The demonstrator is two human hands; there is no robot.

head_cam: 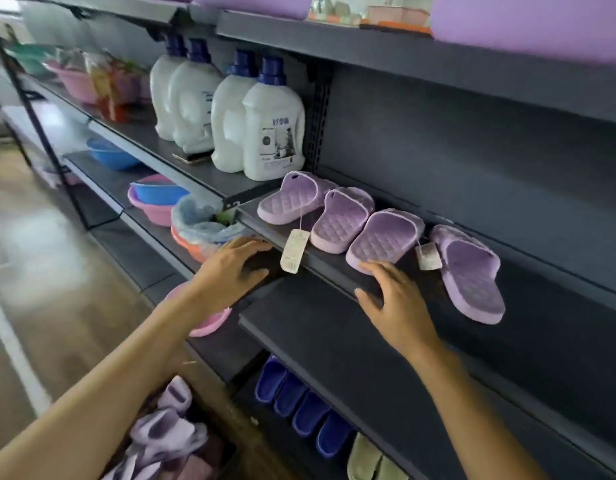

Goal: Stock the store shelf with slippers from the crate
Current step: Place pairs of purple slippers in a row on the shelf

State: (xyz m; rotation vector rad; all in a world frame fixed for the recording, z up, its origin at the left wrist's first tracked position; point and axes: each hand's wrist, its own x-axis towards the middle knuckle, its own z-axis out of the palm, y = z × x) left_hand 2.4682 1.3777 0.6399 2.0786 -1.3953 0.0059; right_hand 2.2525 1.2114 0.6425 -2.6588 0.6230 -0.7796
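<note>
So, a row of purple slippers (341, 220) sits on the dark shelf (327, 268), toes toward the front edge, four in all. The first two and the third slipper (386, 237) lie side by side and angled. The fourth slipper (472, 278) lies a bit apart to the right, its toe hanging over the edge. Paper tags (294, 251) dangle off the front.

The right hand (400, 303) has its fingers loosely spread and grips nothing, with the index fingertip at the toe of the third slipper. The left hand (233, 271) is also spread and empty, by the left end of the shelf edge; can't tell if it touches.

A pile of pale purple slippers (168, 431) lies low at left, and the crate around it is hard to make out. Blue slippers (299, 407) and green slippers (365, 462) are lined up on the bottom shelf. White detergent bottles (272, 126) stand left of the row, one section over. Pink and blue basins (154, 202) sit on the lower shelves at left.
</note>
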